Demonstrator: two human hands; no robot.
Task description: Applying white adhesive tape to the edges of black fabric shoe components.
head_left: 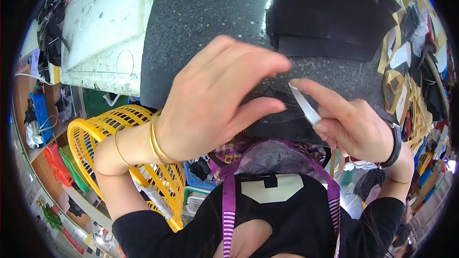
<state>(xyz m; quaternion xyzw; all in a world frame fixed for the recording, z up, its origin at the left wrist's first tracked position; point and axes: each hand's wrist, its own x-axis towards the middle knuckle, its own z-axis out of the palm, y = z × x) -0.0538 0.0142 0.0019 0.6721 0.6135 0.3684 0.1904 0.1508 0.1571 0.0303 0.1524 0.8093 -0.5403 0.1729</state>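
My left hand (205, 96) hovers over the near part of the dark speckled work surface (205, 14), its thumb and fingers apart and nothing between them. Slightly blurred, it wears gold bangles at the wrist. To its right, my right hand (357, 126) pinches a thin, flat, whitish piece (306, 105) with a pointed end; its exact kind is unclear. The forefinger lies at the tip, the thumb at the lower end. Beneath the hands lies black sheet material (282, 123), partly hidden. A stack of smooth black panels (330, 16) rests at the far right of the surface.
A yellow plastic basket (119, 114) stands left, partly behind my left forearm. Beyond it is a stained white table (103, 24) with black scraps (50, 33) at its edge. Tan strips (399, 95) hang in a tangle at the right edge.
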